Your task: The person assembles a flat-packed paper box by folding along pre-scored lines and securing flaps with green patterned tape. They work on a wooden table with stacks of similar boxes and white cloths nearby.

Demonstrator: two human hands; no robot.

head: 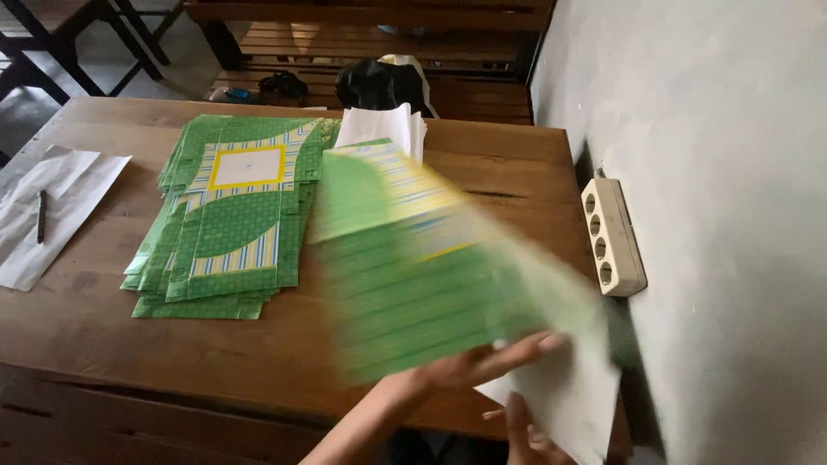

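A large green patterned cardboard sheet [413, 267] with striped and yellow-framed parts is lifted above the wooden table [86, 327], blurred by motion. Its white underside shows at the lower right. My left hand [482, 363] grips the sheet's near edge, fingers stretched across it. My right hand [527, 432] is partly cut off at the bottom edge of the view, and its fingers touch the white underside from below. A stack of similar green sheets [224, 224] lies flat on the table to the left.
White paper [52, 207] with a dark pen [40, 215] lies at the table's left edge. Folded white sheets [383, 129] sit behind the stack. A beige power strip [612, 237] hangs on the grey wall at right. A black bag [379, 82] rests on a bench beyond.
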